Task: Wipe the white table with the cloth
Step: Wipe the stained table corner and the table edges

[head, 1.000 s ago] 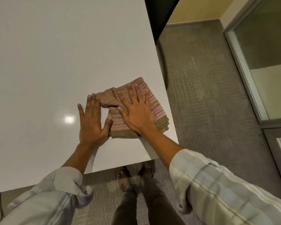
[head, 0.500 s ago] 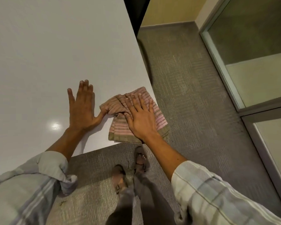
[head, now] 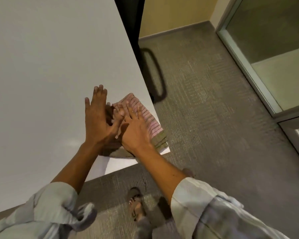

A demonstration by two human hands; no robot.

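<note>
You are pressing your right hand flat, fingers spread, on the folded pink striped cloth, which is lying at the near right corner of the white table. Your left hand is hovering just beside it, fingers straight, thumb overlapping the cloth's left edge.

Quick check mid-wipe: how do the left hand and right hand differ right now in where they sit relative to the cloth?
The right hand lies flat on top of the cloth, fingers spread over its stripes. The left hand sits at the cloth's left edge, mostly over bare white table, its fingers reaching farther up the table than the right hand's. Shared: both have straight fingers, neither has a curled grip on the fabric, and their thumbs meet near the middle.
</note>
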